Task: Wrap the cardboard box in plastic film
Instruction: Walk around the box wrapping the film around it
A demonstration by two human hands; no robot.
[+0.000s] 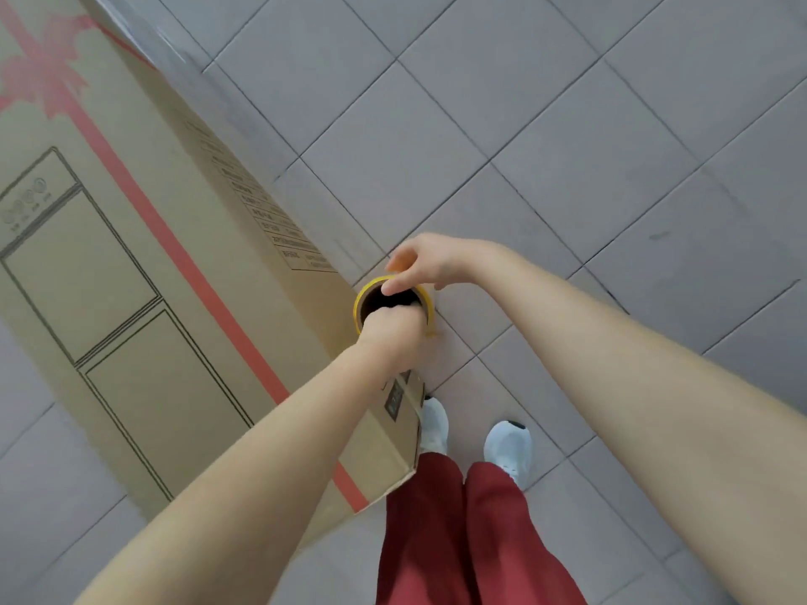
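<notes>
Two hands (393, 338) (421, 262) on roll (360, 304) beside cardboard box (153, 255)

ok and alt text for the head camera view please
A person's two hands hold a yellow-edged roll beside a cardboard box printed with a red ribbon: the left hand grips the roll's near side, the right hand pinches its far rim. Below are red trousers, white shoes and a grey tiled floor.
</notes>
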